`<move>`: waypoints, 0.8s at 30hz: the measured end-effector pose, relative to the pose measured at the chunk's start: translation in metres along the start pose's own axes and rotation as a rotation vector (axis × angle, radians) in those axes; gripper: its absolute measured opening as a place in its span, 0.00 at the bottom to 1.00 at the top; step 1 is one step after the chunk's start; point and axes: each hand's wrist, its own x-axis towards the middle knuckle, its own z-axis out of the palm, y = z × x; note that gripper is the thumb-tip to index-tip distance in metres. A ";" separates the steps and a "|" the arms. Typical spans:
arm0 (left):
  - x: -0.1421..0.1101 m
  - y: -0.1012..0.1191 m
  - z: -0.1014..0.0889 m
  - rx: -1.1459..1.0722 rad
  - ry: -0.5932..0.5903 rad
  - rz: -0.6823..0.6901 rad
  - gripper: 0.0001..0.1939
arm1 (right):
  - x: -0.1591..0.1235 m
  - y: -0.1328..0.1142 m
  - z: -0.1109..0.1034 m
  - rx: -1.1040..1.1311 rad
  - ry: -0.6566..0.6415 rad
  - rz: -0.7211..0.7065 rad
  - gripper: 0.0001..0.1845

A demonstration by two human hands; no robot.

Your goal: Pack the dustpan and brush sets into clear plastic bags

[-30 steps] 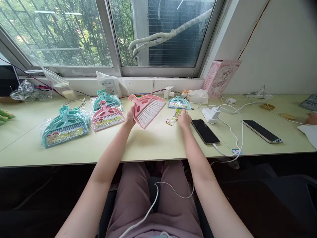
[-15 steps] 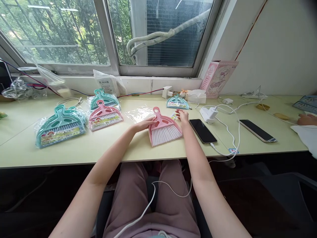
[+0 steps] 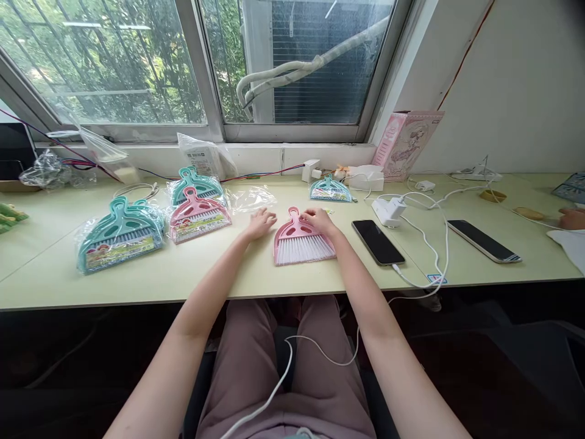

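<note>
The right hand's fingers are bent at the upper right rim of the pink set (image 3: 300, 247); whether they pinch it or only rest there, the view does not tell. The right hand (image 3: 319, 221) covers part of that rim, and a yellow-green scrap (image 3: 329, 211) shows just past it, mostly hidden. The left hand (image 3: 261, 223) has its fingers stretched forward and slightly spread, with nothing seen between them. It is beside the pink set, apart from it; contact with the desk (image 3: 283, 283) is unclear.

The pink set lies flat on the desk between the hands, handle away from the person, white bristles toward them. Loose clear film (image 3: 251, 198) lies just beyond the left hand.

Judging by this layout, 1 set is out of its plastic and laid down, its brush resting in its pan. Left in plastic are 3 packs farther left: the pink pack (image 3: 200, 217), the rear teal pack (image 3: 196, 185) behind it, and the front teal pack (image 3: 119, 235). A small teal set (image 3: 329, 189) at the back bears a printed strip; whether it is wrapped is hard to tell. The film and scrap have not been cleared off.

Farther right lie 2 phones, the nearer phone (image 3: 378, 242) with a cable attached.
</note>
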 end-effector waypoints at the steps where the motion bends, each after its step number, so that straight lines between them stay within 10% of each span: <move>1: 0.001 -0.008 -0.003 0.021 0.033 -0.068 0.23 | -0.002 -0.005 0.000 -0.115 -0.016 -0.050 0.11; 5: 0.002 -0.020 -0.011 -0.018 0.062 -0.054 0.23 | -0.015 -0.031 -0.002 -0.532 0.006 -0.246 0.15; 12: -0.006 0.019 0.000 -0.161 -0.032 0.286 0.19 | -0.032 -0.061 0.011 -0.911 -0.155 -0.132 0.23; 24: -0.017 0.024 -0.003 -0.228 0.241 0.225 0.13 | -0.036 -0.069 0.047 -1.000 -0.111 -0.056 0.19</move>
